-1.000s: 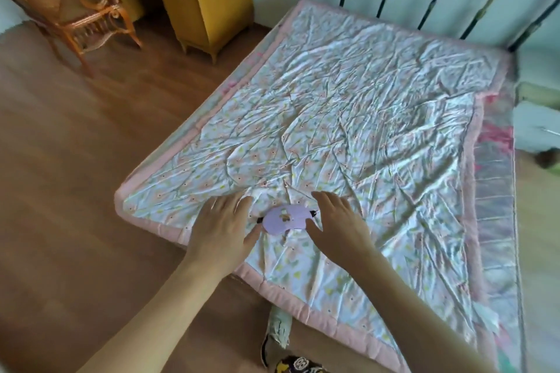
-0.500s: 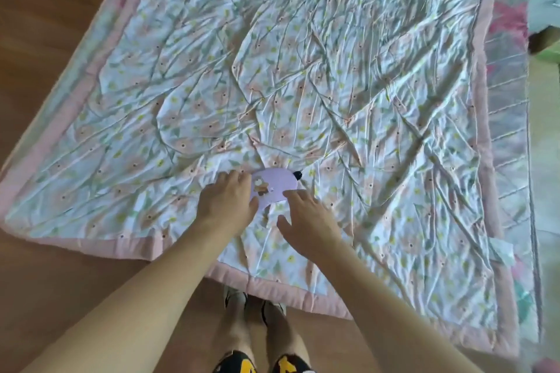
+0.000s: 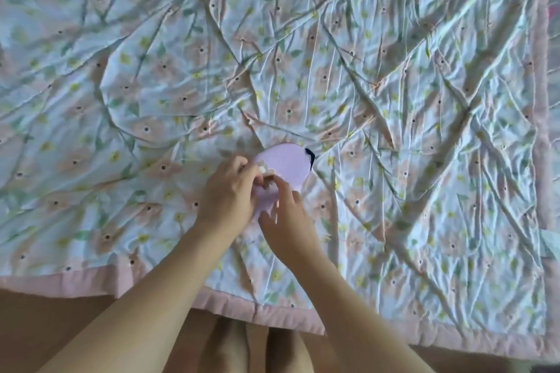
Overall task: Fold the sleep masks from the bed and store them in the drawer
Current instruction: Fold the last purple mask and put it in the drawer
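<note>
Closest to the camera are the person's bare legs [image 3: 257, 345], standing at the edge of the bed [image 3: 212, 301]. Two bare arms reach forward over the pink border of the flowery blanket [image 3: 394, 100].

The left hand [image 3: 228, 194] lies on the left part of the sleep mask [image 3: 286, 165]. Its fingers are curled in, and the fingertips seem to pinch the mask's edge by a small white patch. The right hand [image 3: 289, 221] is just beside it, a bit nearer the person. Its fingers are bent and lightly spread, with the fingertips on the mask's near part. It does not seem to be squeezing anything.

The purple mask rests on the blanket, right under and just past both hands. It looks partly folded. Its free rounded end points away and to the right, with a bit of black strap [image 3: 310, 156] at the tip. Both hands touch the mask, so either could press the fold flat. No drawer can be seen here.
</note>
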